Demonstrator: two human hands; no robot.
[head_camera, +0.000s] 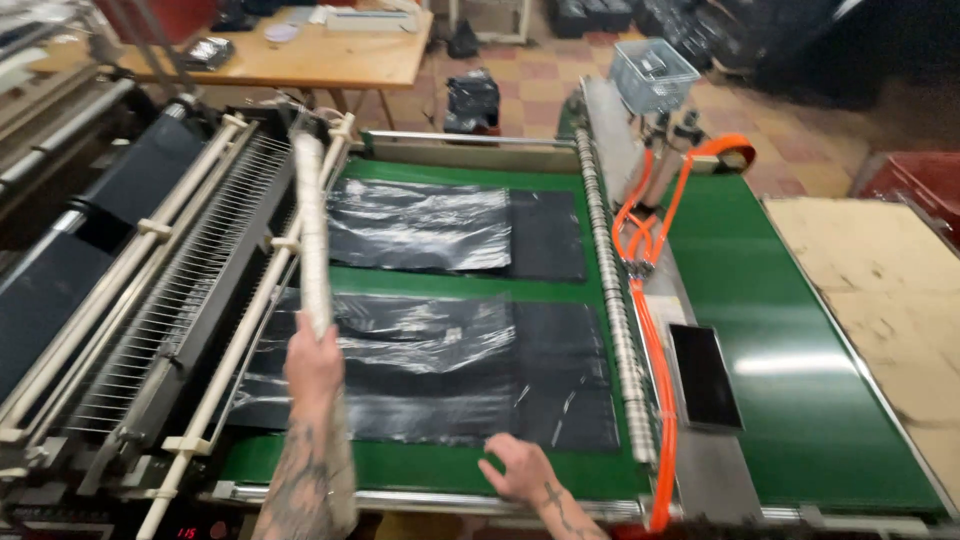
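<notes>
The left hand (313, 362) is closed around the lower end of a long white rod (311, 225), which it holds raised and slanting away over the left edge of the green belt (455, 283). The right hand (517, 467) is open, fingers spread, resting at the near edge of the near stack of black plastic bags (450, 370) that lies flat on the belt. A second stack of bags (455, 230) lies farther along the belt, apart from the first. The step in hand looks like gathering the near stack off the machine: one hand steadies it while the other keeps the rod lifted clear. To pick the stack up, the right hand needs to get its fingers under the slippery edge and keep the sheets squared. A dark phone (705, 375) lies to the right, beside the orange hoses (650, 300).
</notes>
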